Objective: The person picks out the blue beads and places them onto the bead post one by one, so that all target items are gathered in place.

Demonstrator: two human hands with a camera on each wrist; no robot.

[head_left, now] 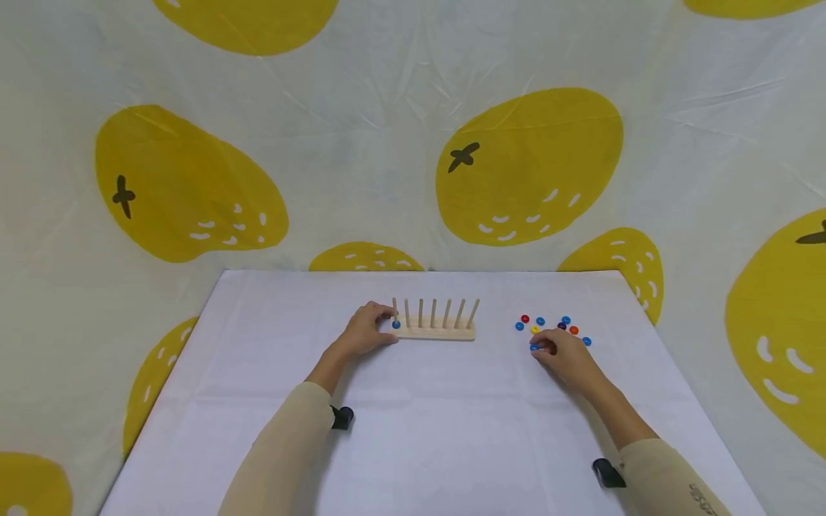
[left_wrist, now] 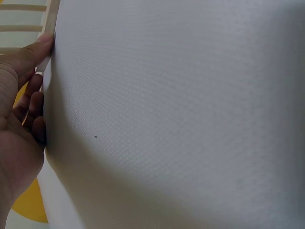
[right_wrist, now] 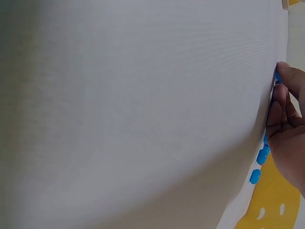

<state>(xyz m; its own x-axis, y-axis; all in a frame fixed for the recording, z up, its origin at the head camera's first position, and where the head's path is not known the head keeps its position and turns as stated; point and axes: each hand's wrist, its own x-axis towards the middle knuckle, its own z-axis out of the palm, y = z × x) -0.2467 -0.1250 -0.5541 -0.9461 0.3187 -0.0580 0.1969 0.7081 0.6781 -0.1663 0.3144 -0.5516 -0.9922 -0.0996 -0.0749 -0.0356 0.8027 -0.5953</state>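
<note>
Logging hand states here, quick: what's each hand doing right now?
Left hand: closed, gripping the left end of the pale wooden peg stand.
Right hand: closed, pinching a small round blue bead.

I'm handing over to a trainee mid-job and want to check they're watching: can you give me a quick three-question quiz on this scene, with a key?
1. Count: how many pegs stand on the wooden rack?
2. True or false: in the head view, the leftmost peg has no bead on it.
3. Choose: the right hand pinches a bead coloured A) yellow, B) blue, C) orange.

Key:
1. Seven.
2. False; a blue bead is on it.
3. B.
</note>
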